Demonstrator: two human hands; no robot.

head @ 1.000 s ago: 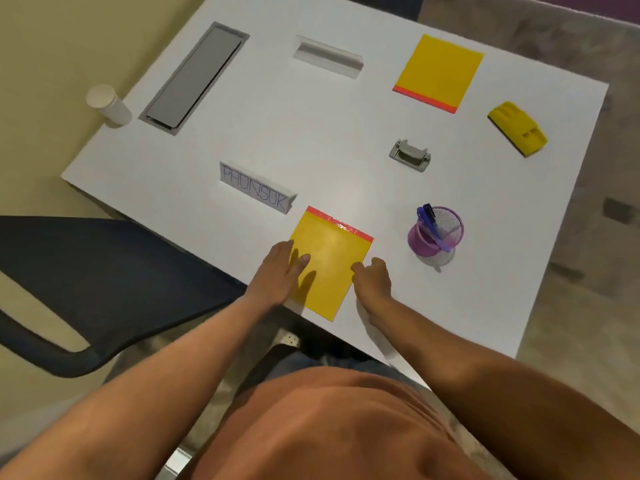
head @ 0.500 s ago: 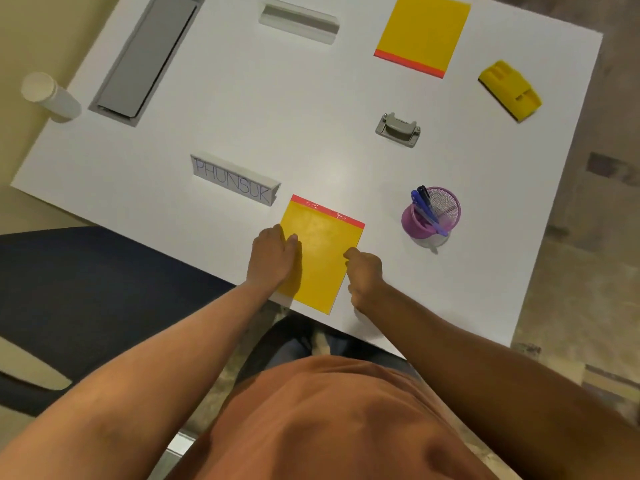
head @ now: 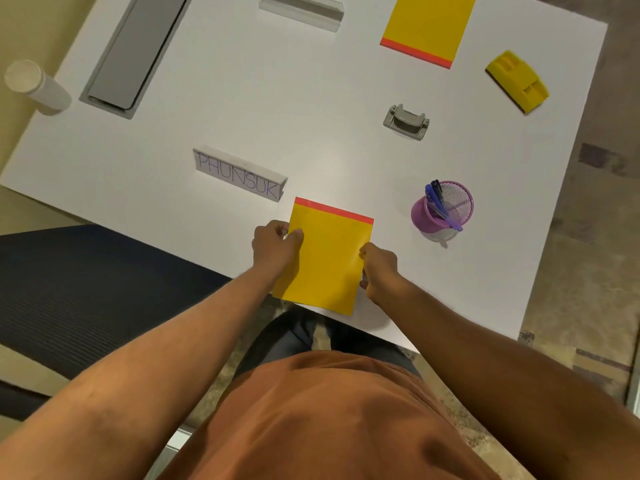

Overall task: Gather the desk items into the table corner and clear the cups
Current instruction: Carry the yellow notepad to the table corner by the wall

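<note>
A: What's sitting on the table [head: 207,98]?

B: A notepad [head: 327,258] at 6 o'clock, hanging over the near edge. Left hand [head: 273,247] and right hand [head: 379,268] are both pinching its sides. The cup [head: 34,86] is standing at 10 o'clock.

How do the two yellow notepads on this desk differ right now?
The near notepad is gripped at its side edges by the left hand and right hand; the far notepad lies untouched. The near notepad overhangs the front edge of the table; the far notepad sits further back, partly cut off by the frame. The near one's red strip faces away from the person; the far one's faces toward them. Both are yellow with one red edge.
</note>
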